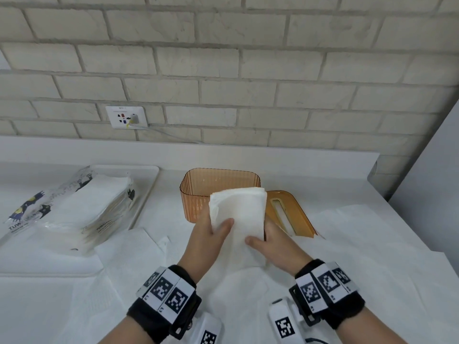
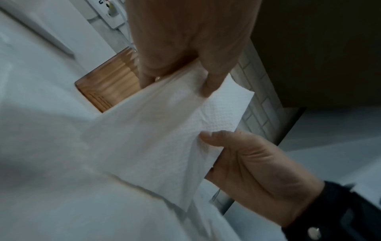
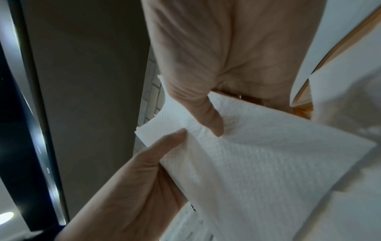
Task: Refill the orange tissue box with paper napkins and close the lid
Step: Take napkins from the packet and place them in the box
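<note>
A white counter [image 1: 323, 175] carries a tray [image 1: 151, 175] with an opened napkin pack [image 1: 82, 209]. The lidless orange tissue box [image 1: 198, 187] stands centre, its lid [image 1: 298, 214] beside it. Left hand [image 1: 208, 234] and right hand [image 1: 278, 247] pinch a napkin stack [image 1: 238, 214], thumbs on top, hiding the box's front.

The orange box [image 1: 198, 192] stands open-topped, its lid [image 1: 288, 214] lying just beside it.

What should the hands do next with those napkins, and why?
Probably carry the napkin stack forward and lower it into the orange tissue box. The left hand and right hand both grip the stack just in front of the box, which stands open and looks empty, its lid lying beside it.
</note>
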`<action>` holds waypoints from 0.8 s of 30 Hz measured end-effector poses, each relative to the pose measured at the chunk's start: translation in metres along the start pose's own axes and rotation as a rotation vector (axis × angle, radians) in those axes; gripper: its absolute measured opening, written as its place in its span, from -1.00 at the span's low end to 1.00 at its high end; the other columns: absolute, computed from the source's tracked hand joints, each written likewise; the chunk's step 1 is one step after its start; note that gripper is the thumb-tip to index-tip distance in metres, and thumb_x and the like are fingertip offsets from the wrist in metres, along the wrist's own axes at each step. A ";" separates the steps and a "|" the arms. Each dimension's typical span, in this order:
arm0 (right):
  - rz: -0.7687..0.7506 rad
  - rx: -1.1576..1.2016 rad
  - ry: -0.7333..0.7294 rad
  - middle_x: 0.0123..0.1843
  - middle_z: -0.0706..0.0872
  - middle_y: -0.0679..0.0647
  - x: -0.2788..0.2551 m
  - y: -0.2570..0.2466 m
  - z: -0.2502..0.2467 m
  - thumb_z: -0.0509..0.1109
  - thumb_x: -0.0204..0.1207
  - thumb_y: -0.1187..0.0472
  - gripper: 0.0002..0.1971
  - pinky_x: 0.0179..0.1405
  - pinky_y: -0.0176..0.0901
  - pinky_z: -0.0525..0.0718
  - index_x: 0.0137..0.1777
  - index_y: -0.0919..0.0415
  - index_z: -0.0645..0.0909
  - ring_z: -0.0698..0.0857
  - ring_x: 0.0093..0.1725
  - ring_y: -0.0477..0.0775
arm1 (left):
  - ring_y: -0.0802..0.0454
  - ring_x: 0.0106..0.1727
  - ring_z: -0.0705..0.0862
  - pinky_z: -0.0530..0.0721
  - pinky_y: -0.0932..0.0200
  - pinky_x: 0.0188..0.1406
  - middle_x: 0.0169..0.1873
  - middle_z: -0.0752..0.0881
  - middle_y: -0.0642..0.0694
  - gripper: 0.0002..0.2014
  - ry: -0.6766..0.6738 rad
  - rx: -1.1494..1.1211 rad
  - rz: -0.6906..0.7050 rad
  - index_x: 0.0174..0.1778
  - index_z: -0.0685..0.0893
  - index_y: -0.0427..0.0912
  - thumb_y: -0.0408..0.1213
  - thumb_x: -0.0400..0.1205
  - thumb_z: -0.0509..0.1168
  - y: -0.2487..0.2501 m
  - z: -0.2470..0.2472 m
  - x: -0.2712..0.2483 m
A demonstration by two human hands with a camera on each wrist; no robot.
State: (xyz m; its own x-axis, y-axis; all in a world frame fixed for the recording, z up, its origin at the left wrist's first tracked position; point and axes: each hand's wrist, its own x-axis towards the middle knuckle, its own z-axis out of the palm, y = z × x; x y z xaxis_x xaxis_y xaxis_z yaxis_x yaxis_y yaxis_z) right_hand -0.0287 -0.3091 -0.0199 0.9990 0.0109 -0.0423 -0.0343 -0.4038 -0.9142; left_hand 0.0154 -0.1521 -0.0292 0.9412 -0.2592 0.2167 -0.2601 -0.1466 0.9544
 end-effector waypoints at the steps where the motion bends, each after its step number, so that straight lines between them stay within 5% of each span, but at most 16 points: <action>1: 0.013 0.030 0.014 0.15 0.64 -0.17 0.001 -0.001 -0.003 0.39 0.54 0.26 -0.51 0.00 -0.42 0.62 0.40 -0.04 0.34 0.64 0.13 -0.22 | 0.07 0.19 0.68 0.66 0.43 -0.07 0.15 0.68 0.04 -0.62 0.033 -0.046 0.004 0.39 0.46 -0.05 -0.25 0.65 0.32 0.003 -0.001 0.002; 5: 0.114 0.313 0.033 0.12 0.76 -0.01 0.002 0.004 -0.016 0.52 0.39 0.22 -0.61 0.10 -0.20 0.69 0.21 0.06 0.56 0.75 0.09 -0.04 | -0.12 0.22 0.72 0.73 -0.10 0.13 0.22 0.72 -0.16 -0.45 0.083 -0.526 -0.096 0.44 0.48 -0.12 -0.16 0.51 0.38 0.017 -0.012 0.008; 8: 0.139 0.717 0.021 0.22 0.74 0.17 0.001 0.010 -0.020 0.44 0.35 0.28 -0.53 0.08 -0.12 0.70 0.29 0.26 0.56 0.73 0.17 0.11 | -0.07 0.22 0.73 0.77 -0.01 0.00 0.21 0.75 -0.10 -0.46 0.004 -0.697 -0.199 0.41 0.52 -0.08 -0.27 0.48 0.45 0.013 -0.029 0.006; 10: 0.127 0.835 0.042 0.28 0.70 0.18 0.003 0.012 -0.026 0.37 0.41 0.31 -0.54 0.11 -0.05 0.68 0.35 0.27 0.51 0.67 0.25 0.15 | -0.04 0.22 0.73 0.76 0.04 -0.04 0.19 0.76 -0.02 -0.40 -0.108 -0.558 -0.216 0.36 0.55 0.01 -0.18 0.37 0.51 0.007 -0.045 0.004; 15: 0.029 0.437 0.118 0.25 0.71 0.04 0.011 0.012 -0.029 0.26 0.63 0.27 -0.70 0.31 -0.01 0.57 0.34 0.13 0.51 0.66 0.28 0.03 | 0.18 0.14 0.75 0.71 0.29 0.05 0.15 0.78 0.11 -0.50 -0.308 -0.059 -0.169 0.25 0.66 0.04 -0.20 0.38 0.57 -0.003 -0.061 0.003; 19: -0.031 0.048 0.069 0.17 0.71 -0.11 0.006 0.014 -0.029 0.22 0.66 0.16 -0.73 0.14 -0.53 0.50 0.33 0.07 0.51 0.64 0.20 -0.19 | 0.42 0.28 0.61 0.52 0.46 0.27 0.26 0.67 0.34 -0.50 -0.445 0.141 -0.062 0.35 0.59 0.12 -0.30 0.51 0.49 -0.017 -0.062 0.006; 22: 0.092 -0.077 -0.008 0.14 0.71 0.09 0.002 0.031 -0.025 0.22 0.64 0.24 -0.67 0.05 -0.32 0.57 0.39 0.10 0.36 0.67 0.16 0.05 | 0.22 0.18 0.71 0.62 0.18 0.30 0.15 0.77 0.13 -0.42 -0.489 0.258 -0.147 0.27 0.68 0.01 0.06 0.34 0.58 -0.040 -0.065 0.008; 24: 0.134 -0.095 -0.044 0.16 0.68 0.09 0.002 0.037 -0.021 0.21 0.64 0.29 -0.64 0.05 -0.37 0.56 0.40 0.12 0.32 0.66 0.15 -0.03 | 0.00 0.02 0.77 0.68 0.01 0.13 -0.01 0.81 -0.11 -0.31 -0.477 0.295 -0.181 0.11 0.74 -0.15 0.27 0.19 0.54 -0.052 -0.066 0.009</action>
State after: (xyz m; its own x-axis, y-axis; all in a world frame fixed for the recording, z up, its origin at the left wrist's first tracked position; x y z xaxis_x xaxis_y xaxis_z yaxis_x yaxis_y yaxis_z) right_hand -0.0278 -0.3429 -0.0452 0.9835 -0.0091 -0.1806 -0.1619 -0.4894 -0.8569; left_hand 0.0514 -0.0843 -0.0631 0.7927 -0.5963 -0.1263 -0.2175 -0.4703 0.8553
